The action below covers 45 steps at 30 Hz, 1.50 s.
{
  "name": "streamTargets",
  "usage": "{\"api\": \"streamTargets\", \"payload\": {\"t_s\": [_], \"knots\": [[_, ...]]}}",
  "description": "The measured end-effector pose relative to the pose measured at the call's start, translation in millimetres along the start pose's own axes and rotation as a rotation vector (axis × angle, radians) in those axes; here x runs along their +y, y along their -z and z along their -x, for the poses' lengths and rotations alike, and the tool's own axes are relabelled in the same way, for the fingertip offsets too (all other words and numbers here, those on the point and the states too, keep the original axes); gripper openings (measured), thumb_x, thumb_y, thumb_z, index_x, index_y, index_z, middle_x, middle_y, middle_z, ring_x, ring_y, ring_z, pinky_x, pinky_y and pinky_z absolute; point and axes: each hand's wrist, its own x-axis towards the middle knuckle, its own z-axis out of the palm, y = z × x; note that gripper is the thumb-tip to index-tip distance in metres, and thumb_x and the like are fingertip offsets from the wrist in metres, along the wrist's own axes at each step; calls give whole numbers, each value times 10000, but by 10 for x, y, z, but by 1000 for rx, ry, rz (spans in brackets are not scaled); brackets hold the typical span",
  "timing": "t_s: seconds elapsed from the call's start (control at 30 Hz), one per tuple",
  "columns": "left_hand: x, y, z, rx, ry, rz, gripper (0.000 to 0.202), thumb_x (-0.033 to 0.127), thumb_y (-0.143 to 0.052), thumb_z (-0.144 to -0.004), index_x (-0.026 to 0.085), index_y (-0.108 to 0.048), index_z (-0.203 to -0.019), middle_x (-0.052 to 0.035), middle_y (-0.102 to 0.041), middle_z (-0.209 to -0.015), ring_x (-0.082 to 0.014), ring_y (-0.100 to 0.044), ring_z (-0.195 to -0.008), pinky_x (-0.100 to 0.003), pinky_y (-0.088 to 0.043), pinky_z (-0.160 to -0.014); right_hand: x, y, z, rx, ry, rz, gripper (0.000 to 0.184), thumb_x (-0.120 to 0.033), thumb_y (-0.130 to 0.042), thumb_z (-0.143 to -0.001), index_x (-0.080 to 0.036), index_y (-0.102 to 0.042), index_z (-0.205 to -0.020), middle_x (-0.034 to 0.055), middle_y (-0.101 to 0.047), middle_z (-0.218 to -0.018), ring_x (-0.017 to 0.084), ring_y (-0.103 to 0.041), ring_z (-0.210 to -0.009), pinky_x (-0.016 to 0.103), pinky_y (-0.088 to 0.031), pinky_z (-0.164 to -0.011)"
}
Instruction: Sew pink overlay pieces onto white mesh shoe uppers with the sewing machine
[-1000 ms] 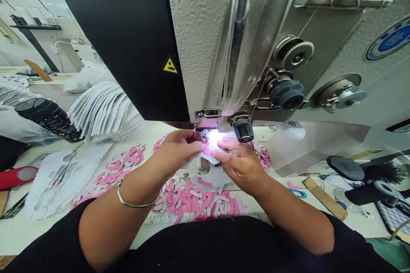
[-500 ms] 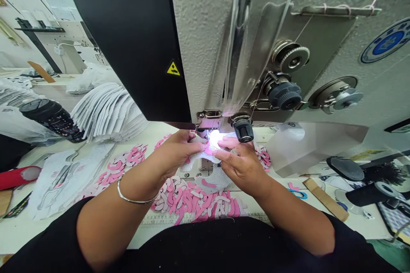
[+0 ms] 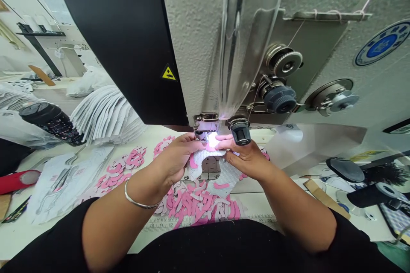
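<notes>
A white mesh fabric piece with pink crescent trim lies under the presser foot of a grey industrial sewing machine. My left hand pinches its left side close to the lit needle area. My right hand grips its right side, with the fingertips near the foot. The needle point is hidden by my fingers and the glare. Below my hands lies a heap of loose pink-and-white crescent pieces.
More crescents lie left of my hands, beside a white patterned sheet. A tall stack of white mesh pieces and a black bottle stand at left. A clear plastic guard stands at right.
The mesh piece has turned and shifted under the presser foot, and its cut-out opening now shows between my hands. My right hand has moved closer to the foot. The view has tilted slightly.
</notes>
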Motion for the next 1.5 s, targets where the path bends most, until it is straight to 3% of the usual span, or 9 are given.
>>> {"api": "streamTargets", "payload": {"t_s": [0.2, 0.4, 0.73, 1.07, 1.5], "knots": [[-82, -12, -2, 0, -45, 62, 128, 131, -743, -666, 146, -660, -763, -1, -638, -664, -119, -615, -601, -241, -508, -591, 78, -48, 20, 18, -23, -91, 217, -157, -610, -886, -281, -690, -1046, 7, -735, -1008, 212, -677, -1048, 453, -501, -941], [-100, -21, 13, 3, -51, 77, 108, 146, -747, -682, 157, -670, -758, -14, -677, -705, -124, -640, -638, -226, -509, -596, 106, -70, 44, 17, -39, -106, 303, -103, -594, -845, -280, -683, -1075, 18, -721, -1123, 219, -660, -1102, 466, -503, -958], [-162, -10, 5, -7, -75, 110, 103, 120, -724, -688, 156, -679, -774, -37, -693, -735, -150, -663, -665, -255, -545, -626, 69, -66, 43, 5, -75, -120, 301, -130, -566, -844, -276, -684, -1079, 32, -710, -1145, 219, -649, -1094, 469, -493, -970], [-189, 15, -8, -36, -61, 160, 101, 129, -722, -700, 158, -665, -777, -16, -649, -693, -152, -641, -627, -300, -554, -644, 97, -72, 52, -2, -94, -124, 297, -144, -557, -858, -289, -672, -1090, 13, -708, -1037, 217, -639, -1112, 457, -471, -1000], [-213, 103, -4, -82, -57, 107, 169, 164, -750, -732, 154, -695, -891, -39, -680, -804, -155, -654, -715, -278, -547, -686, 69, -70, 57, 14, -103, -104, 282, -139, -556, -856, -289, -686, -1056, 13, -694, -986, 209, -650, -1078, 429, -491, -975]]}}
